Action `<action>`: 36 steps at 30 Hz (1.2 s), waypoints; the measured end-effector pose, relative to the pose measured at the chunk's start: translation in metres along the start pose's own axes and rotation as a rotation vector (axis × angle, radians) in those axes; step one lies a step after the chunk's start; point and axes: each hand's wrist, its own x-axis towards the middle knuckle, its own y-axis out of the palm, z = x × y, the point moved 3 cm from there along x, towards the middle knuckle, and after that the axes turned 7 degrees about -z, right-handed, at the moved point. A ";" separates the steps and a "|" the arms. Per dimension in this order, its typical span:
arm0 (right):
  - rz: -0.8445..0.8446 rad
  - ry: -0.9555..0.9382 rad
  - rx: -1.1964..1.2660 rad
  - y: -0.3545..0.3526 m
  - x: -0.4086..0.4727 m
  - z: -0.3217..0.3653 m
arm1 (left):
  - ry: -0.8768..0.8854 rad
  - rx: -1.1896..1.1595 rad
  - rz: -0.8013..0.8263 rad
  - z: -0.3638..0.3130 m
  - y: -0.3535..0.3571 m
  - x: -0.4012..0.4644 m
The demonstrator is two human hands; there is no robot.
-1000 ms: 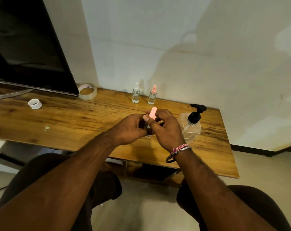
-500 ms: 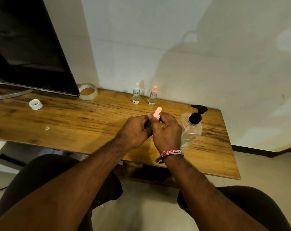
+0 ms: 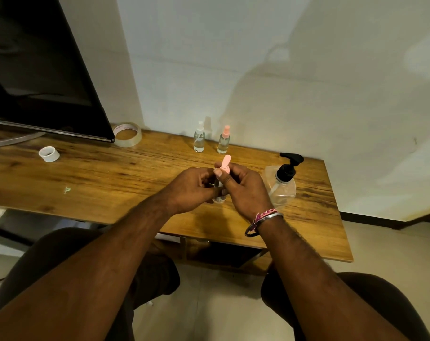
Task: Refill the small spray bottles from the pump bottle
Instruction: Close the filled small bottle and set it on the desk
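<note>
- Wall (image 3: 282,70): off-white, plain, faint horizontal seam; soft shadows across the right half.
- Surface (image 3: 110,173): wood-grain plank top, warm brown, set against the wall; metal frame visible under its front edge.
- Screen (image 3: 36,70): large, dark, far left, on a curved silver stand (image 3: 12,140).
- Floor (image 3: 221,303): pale beige, smooth.
- Skirting (image 3: 381,221): dark strip at the wall's base, right side.
- Light: dim, yellowish.
</note>
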 end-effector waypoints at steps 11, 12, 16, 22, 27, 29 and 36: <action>-0.205 -0.106 -0.178 0.007 0.000 -0.009 | 0.054 0.049 -0.130 0.008 0.005 0.005; -0.219 -0.114 -0.182 0.007 0.000 -0.009 | 0.063 0.045 -0.140 0.008 0.006 0.005; -0.316 -0.145 -0.200 0.010 -0.002 -0.006 | 0.106 0.047 -0.167 0.004 0.008 0.004; -0.453 -0.136 -0.201 0.014 -0.008 -0.011 | 0.156 0.108 -0.192 0.003 0.012 0.004; -0.400 -0.018 -0.102 0.020 -0.003 -0.016 | 0.145 0.142 -0.258 0.003 0.016 0.006; -0.388 -0.005 -0.156 0.024 -0.002 -0.021 | 0.113 0.096 -0.328 0.007 0.014 0.009; -0.368 0.041 -0.221 0.031 0.006 -0.033 | 0.044 0.096 -0.255 0.021 0.018 0.013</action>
